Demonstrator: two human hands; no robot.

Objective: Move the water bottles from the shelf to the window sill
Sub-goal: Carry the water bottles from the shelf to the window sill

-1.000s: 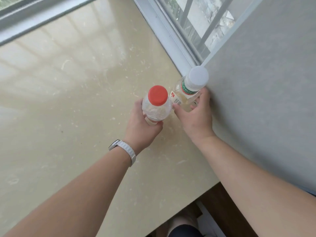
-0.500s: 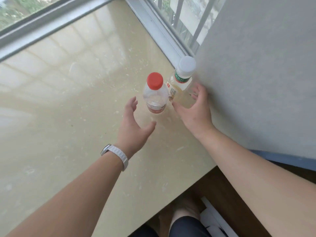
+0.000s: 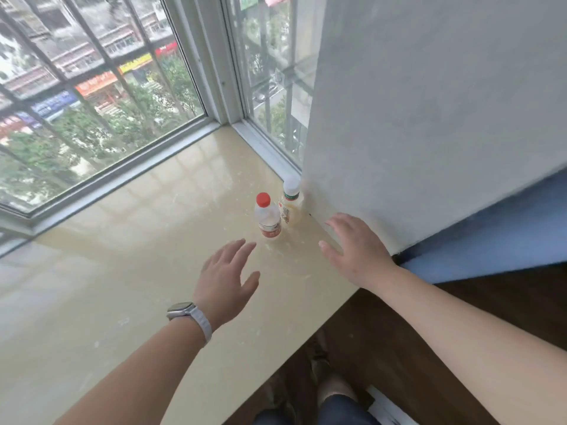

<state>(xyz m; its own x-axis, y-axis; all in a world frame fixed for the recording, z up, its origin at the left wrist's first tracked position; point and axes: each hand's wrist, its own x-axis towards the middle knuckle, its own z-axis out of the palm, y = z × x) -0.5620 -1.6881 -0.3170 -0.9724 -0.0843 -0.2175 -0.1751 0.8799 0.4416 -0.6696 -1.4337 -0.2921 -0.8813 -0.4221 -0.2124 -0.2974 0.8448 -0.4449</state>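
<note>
Standing upright on the beige window sill (image 3: 129, 271) are two water bottles, side by side and touching or nearly so, at the far right of the sill where it meets the grey wall (image 3: 429, 118). The red-capped bottle (image 3: 268, 216) is on the left and slightly nearer; it is clear, with a round red cap and a red-and-white label band low on its body. The white-capped bottle (image 3: 291, 205) is on the right, just beside the wall; it has a white cap, a green ring under the cap, a printed label with red marks, and looks pale yellowish through its body. Two hands are in view, both empty. The left hand (image 3: 225, 280), with one pale-strapped watch (image 3: 191, 317) on its wrist, hovers over the sill near of the red-capped bottle, fingers spread and loosely extended, gripping nothing. The right hand (image 3: 356, 246) hovers near the wall, to the right and near of the white-capped bottle, palm down with fingers splayed, also gripping nothing. Half a second ago both hands were close around the bottles, the right one almost touching the white-capped bottle; now both are drawn back and well clear. The bottles themselves stand in the same spot. The view has lifted, so two barred window panes (image 3: 92, 87) and the street outside now show.
</note>
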